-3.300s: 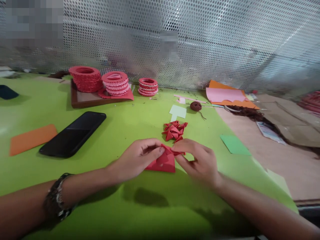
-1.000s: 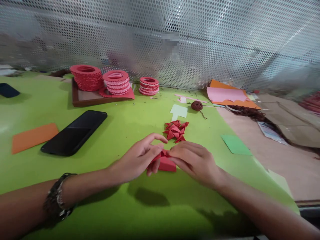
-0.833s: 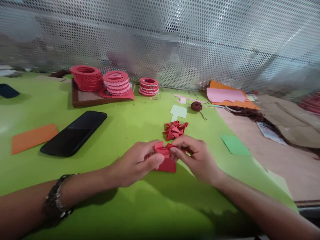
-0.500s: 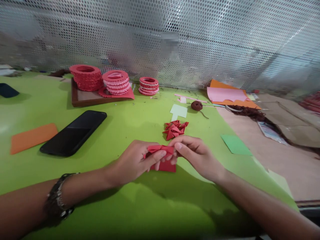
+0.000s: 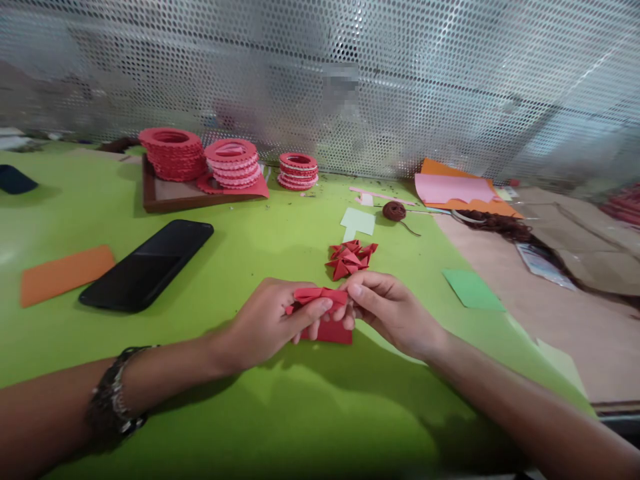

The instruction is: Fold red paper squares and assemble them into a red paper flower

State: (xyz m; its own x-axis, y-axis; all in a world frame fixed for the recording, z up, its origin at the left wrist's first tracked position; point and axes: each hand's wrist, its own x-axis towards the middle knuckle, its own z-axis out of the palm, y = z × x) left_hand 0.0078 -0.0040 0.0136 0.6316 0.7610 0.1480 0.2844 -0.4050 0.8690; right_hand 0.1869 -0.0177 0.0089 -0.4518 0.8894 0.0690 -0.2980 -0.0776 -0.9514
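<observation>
A folded piece of red paper [image 5: 320, 295] is gripped between the thumb and fingers of my left hand [image 5: 280, 312]. My right hand [image 5: 395, 310] pinches at the right end of that same folded paper, its thumb and forefinger pressed together there. Flat on the table under my hands lies a red paper sheet [image 5: 333, 331], partly covered by my fingers. Just beyond my right hand sits a cluster of pointed red folded paper pieces [image 5: 351, 259].
A black phone [image 5: 150, 267] and an orange paper [image 5: 67, 275] lie to the left. Stacked red and pink rings [image 5: 173, 157] stand at the back, some on a brown tray [image 5: 175, 204]. A brown yarn ball [image 5: 394, 211] and green paper [image 5: 474, 289] are on the right.
Both hands stay almost in place on the folded red paper, with only tiny finger shifts. Everything else on the table looks the same.
</observation>
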